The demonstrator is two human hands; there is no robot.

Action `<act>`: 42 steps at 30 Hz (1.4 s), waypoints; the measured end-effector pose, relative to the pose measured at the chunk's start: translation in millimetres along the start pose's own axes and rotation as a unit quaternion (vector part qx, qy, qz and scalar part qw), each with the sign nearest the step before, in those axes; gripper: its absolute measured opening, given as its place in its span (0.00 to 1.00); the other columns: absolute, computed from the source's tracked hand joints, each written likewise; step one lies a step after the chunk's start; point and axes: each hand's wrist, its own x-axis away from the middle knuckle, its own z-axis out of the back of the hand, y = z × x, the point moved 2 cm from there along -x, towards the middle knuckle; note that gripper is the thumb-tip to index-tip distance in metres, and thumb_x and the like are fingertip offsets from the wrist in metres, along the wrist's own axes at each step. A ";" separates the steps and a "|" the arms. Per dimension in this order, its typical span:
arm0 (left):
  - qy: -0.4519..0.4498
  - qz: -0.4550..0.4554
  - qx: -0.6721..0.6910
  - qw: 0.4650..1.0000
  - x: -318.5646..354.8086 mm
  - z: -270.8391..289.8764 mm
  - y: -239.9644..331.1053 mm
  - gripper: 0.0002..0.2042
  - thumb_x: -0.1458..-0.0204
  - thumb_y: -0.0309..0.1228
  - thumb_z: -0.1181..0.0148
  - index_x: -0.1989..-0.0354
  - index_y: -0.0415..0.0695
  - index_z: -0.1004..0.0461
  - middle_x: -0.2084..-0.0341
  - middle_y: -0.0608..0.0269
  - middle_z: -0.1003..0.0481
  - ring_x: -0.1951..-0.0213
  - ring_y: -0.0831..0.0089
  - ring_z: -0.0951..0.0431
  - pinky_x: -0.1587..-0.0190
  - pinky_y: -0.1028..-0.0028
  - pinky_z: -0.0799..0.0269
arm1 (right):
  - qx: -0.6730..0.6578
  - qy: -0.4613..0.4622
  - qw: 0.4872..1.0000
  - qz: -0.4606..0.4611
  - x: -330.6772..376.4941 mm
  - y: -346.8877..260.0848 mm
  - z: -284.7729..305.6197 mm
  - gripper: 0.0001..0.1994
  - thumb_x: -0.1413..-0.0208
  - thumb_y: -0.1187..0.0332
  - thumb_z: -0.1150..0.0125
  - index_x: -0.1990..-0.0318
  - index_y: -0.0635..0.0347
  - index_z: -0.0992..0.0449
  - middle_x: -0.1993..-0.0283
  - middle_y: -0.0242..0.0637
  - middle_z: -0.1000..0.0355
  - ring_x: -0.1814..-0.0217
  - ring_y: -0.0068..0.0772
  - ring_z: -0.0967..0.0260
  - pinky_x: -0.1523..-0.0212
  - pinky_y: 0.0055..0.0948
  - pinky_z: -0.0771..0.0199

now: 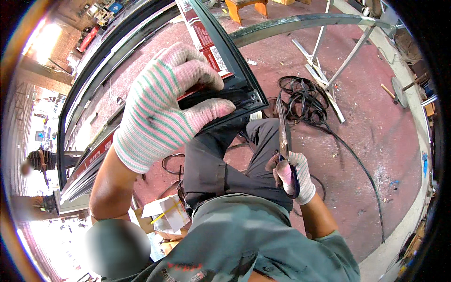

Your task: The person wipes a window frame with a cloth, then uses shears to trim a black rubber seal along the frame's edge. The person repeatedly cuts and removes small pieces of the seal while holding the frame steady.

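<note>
Gloved left hand [164, 105] on dark frame corner [235, 89]

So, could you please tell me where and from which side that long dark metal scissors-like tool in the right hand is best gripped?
The long dark metal scissors-like tool is best taken by its blue handle loops at the bottom, where the gloved right hand already wraps them. Its blades point up and away from the body, so coming from below, on the handle side, probably keeps the fingers clear of the edges.

— What sort of place is this?
— A metal fabrication workshop: red concrete floor [376, 122], welded steel frames [329, 61] at one o'clock, coiled black rubber strip [300, 98] beside them.
</note>
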 end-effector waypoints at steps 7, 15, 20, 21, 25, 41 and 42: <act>0.060 -0.020 -0.112 0.992 2.9 -9.4 4.5 0.09 0.56 0.30 0.27 0.70 0.45 0.21 0.71 0.60 0.24 0.68 0.59 0.22 0.65 0.65 0.25 | 0.019 -0.015 0.999 -0.029 -0.7 9.0 4.2 0.39 0.49 0.27 0.41 0.71 0.66 0.24 0.86 0.26 0.36 0.86 0.17 0.39 0.85 0.20 0.41; 0.094 0.016 -0.103 0.990 3.4 -8.8 -4.5 0.20 0.53 0.36 0.25 0.55 0.42 0.26 0.65 0.60 0.24 0.62 0.67 0.22 0.55 0.70 0.25 | 0.035 -0.006 0.999 -0.015 2.0 22.7 4.0 0.39 0.48 0.28 0.41 0.71 0.65 0.23 0.86 0.26 0.36 0.86 0.17 0.39 0.84 0.21 0.41; 0.028 0.202 0.043 0.978 4.2 -13.8 -14.6 0.34 0.47 0.48 0.29 0.41 0.37 0.34 0.58 0.59 0.25 0.55 0.75 0.24 0.48 0.72 0.27 | 0.037 -0.018 0.999 -0.021 1.9 14.5 2.1 0.39 0.48 0.28 0.41 0.71 0.66 0.23 0.86 0.26 0.36 0.86 0.17 0.39 0.84 0.21 0.41; 0.019 0.211 0.061 0.975 3.2 -13.0 -12.5 0.34 0.47 0.48 0.29 0.40 0.37 0.34 0.59 0.59 0.25 0.56 0.75 0.24 0.48 0.72 0.27 | 0.038 -0.020 0.999 -0.021 1.5 13.4 2.1 0.39 0.48 0.28 0.41 0.71 0.66 0.23 0.86 0.26 0.36 0.86 0.17 0.39 0.84 0.21 0.41; 0.007 0.194 0.026 0.981 0.3 -11.5 -4.4 0.33 0.45 0.46 0.31 0.38 0.38 0.34 0.65 0.62 0.24 0.60 0.76 0.24 0.52 0.73 0.26 | 0.034 -0.026 0.999 -0.027 1.6 14.5 3.1 0.39 0.48 0.28 0.41 0.70 0.67 0.23 0.87 0.26 0.37 0.86 0.17 0.39 0.84 0.21 0.41; -0.024 0.239 0.027 0.970 -7.6 -15.5 1.0 0.32 0.44 0.38 0.32 0.31 0.46 0.36 0.60 0.64 0.21 0.56 0.78 0.23 0.52 0.73 0.26 | 0.011 -0.016 0.999 -0.033 4.3 23.9 5.3 0.38 0.46 0.31 0.40 0.70 0.68 0.24 0.87 0.27 0.36 0.87 0.18 0.39 0.84 0.20 0.41; -0.019 0.231 0.050 0.971 -7.4 -15.9 1.5 0.32 0.44 0.38 0.32 0.31 0.46 0.36 0.58 0.63 0.21 0.55 0.78 0.24 0.51 0.73 0.27 | 0.014 -0.018 0.999 -0.030 3.8 24.3 4.6 0.37 0.46 0.32 0.40 0.70 0.68 0.24 0.87 0.27 0.36 0.87 0.18 0.39 0.84 0.20 0.41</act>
